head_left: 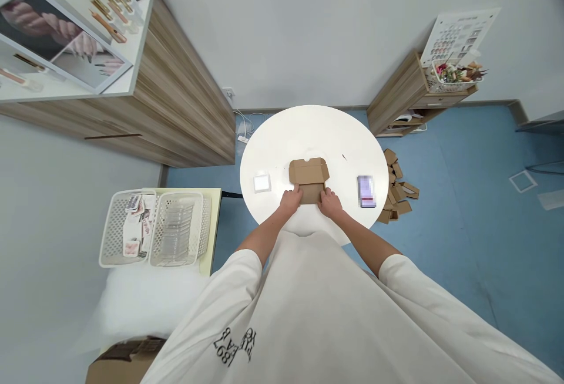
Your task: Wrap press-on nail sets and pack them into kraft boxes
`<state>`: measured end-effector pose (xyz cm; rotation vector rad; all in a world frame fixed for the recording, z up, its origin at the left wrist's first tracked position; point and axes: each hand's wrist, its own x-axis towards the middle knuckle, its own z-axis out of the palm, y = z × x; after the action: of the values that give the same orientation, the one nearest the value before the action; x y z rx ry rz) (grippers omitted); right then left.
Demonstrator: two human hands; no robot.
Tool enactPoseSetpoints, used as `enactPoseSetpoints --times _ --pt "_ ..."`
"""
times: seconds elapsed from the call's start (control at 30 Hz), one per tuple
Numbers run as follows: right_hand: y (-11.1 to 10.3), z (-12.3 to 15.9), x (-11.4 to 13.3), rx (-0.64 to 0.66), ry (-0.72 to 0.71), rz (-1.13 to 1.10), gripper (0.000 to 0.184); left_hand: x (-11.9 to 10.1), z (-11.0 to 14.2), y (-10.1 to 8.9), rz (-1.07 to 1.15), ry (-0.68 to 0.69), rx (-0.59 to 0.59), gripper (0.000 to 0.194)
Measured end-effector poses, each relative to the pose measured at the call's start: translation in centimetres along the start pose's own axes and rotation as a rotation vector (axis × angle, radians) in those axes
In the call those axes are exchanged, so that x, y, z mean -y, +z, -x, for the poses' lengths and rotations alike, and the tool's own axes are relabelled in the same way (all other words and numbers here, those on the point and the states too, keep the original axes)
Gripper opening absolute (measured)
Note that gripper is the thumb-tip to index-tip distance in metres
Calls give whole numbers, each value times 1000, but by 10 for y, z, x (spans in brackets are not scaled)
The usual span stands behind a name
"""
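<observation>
A small brown cardboard box (312, 193) lies on the round white table (315, 128), its lid flap folded up and away from me. My left hand (291, 198) grips the box's left side wall, fingers bent over the edge. On the opposite side, my right hand (330, 201) holds the right wall the same way. The inside of the box shows bare cardboard. To the left of the box sits a small white square item (262, 182). A purple rectangular item (366, 191), partly blurred, rests to the right.
Several folded cardboard boxes (398, 193) lie on the blue floor right of the table. At left, white plastic baskets (201, 225) hold cards and clear cases, beside white soft wrapping (141, 302). Wooden cabinets (194, 78) stand along the wall.
</observation>
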<state>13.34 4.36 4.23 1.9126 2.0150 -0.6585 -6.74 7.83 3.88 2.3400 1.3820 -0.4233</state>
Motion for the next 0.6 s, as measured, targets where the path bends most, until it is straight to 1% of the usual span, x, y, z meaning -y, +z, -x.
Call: enactPoseSetpoints --times 0.1,0.2,0.3,0.5,0.6 --pt "-1 -2 -1 -29 -32 -45 48 0 0 -1 7 -2 6 49" --pt "-2 -8 -4 -14 -58 -27 66 0 0 -2 18 -6 11 47" --pt "-3 -14 -8 -5 -80 -3 78 0 0 -2 30 -9 17 45" --pt "-9 -16 -12 -1 -109 -5 83 -2 0 0 63 -21 5 46" --pt "-13 -18 -12 26 -122 14 86 0 2 -1 65 -22 6 46"
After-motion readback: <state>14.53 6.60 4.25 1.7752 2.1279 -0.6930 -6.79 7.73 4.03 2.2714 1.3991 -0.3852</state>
